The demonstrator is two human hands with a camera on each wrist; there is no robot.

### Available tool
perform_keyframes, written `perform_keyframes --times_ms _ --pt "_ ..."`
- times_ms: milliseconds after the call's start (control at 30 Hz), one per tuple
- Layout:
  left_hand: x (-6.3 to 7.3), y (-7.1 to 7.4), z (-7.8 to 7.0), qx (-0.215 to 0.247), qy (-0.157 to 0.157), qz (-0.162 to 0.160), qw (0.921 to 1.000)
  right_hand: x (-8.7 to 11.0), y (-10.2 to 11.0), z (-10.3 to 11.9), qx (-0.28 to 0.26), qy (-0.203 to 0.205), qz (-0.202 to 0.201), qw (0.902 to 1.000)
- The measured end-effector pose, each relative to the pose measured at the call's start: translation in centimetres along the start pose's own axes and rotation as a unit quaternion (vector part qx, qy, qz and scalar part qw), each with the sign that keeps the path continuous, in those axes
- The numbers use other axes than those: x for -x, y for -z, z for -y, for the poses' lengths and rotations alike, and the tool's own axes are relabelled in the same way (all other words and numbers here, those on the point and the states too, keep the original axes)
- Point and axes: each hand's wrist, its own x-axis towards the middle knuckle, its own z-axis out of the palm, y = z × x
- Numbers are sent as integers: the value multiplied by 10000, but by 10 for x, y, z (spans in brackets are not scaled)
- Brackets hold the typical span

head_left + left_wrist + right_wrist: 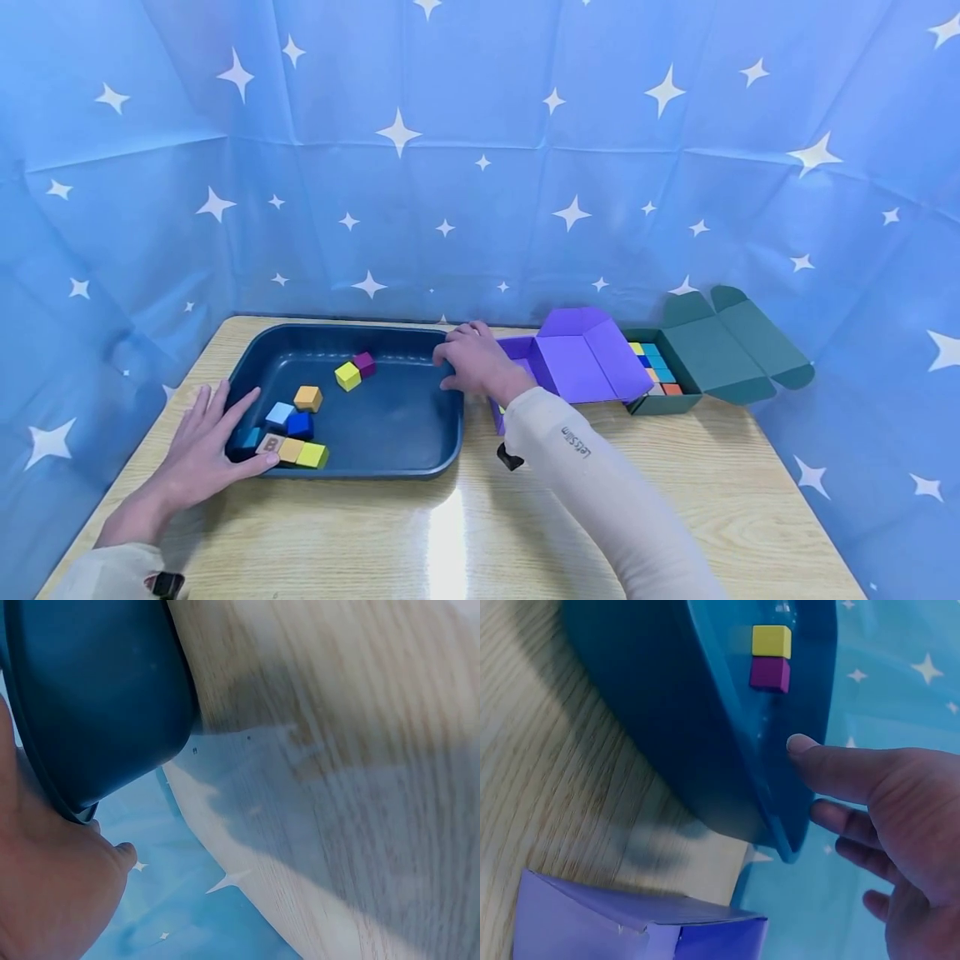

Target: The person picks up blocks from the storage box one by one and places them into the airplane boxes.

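A dark blue tray (397,425) lies on the table with several coloured cubes in it. My left hand (202,450) rests on its left rim, fingers spread, thumb reaching over the front edge near a wooden cube marked B (271,447). Around that cube are a yellow-green cube (312,455), a blue cube (300,425), a light blue cube (281,414) and an orange cube (307,398). A yellow cube (771,641) and a purple cube (769,675) touch each other farther back. Over the tray's right end hovers my right hand (480,362), fingers loosely bent, nothing between them.
Right of the tray stands an open purple box (585,362), partly behind my right forearm. Beyond it, a dark green box (663,405) holds several cubes in rows, its lid (738,346) folded out to the right. A blue star-patterned cloth (480,183) hangs behind the table.
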Motion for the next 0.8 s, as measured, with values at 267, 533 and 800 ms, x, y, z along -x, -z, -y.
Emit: perform_keyframes --times_ms 267,533,800 --pt "9 0 -6 56 -97 147 9998 3 2 -1 40 -88 50 9999" --pt "15 -1 -9 92 -86 204 9997 2 1 -3 114 -74 71 9999" --pt "1 13 3 315 11 -31 9995 -4 -1 7 180 -13 76 9998"
